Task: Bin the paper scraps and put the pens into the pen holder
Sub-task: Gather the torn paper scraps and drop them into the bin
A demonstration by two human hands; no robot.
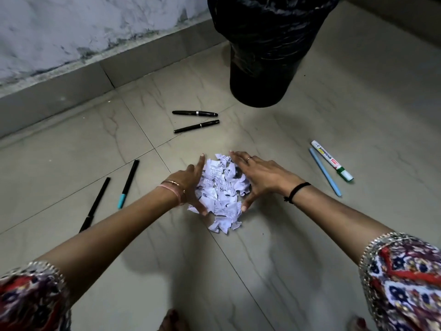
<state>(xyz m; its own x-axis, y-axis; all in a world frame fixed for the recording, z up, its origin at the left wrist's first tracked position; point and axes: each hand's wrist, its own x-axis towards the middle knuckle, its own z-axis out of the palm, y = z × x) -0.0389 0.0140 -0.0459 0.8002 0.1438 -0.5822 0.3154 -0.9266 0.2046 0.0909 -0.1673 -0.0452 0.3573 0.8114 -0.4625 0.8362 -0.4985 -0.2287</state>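
Head view: light, loose paper scraps [220, 192] are being cupped between the left hand [191, 180] and right hand [257, 175], both spread flat, best scooped from underneath.

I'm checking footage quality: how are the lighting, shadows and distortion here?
Head view: soft, dim light; a faint shadow on the floor below the arms; wide-angle bending tilts the bin and curves the wall edge; scraps between the left hand and right hand look sharp.
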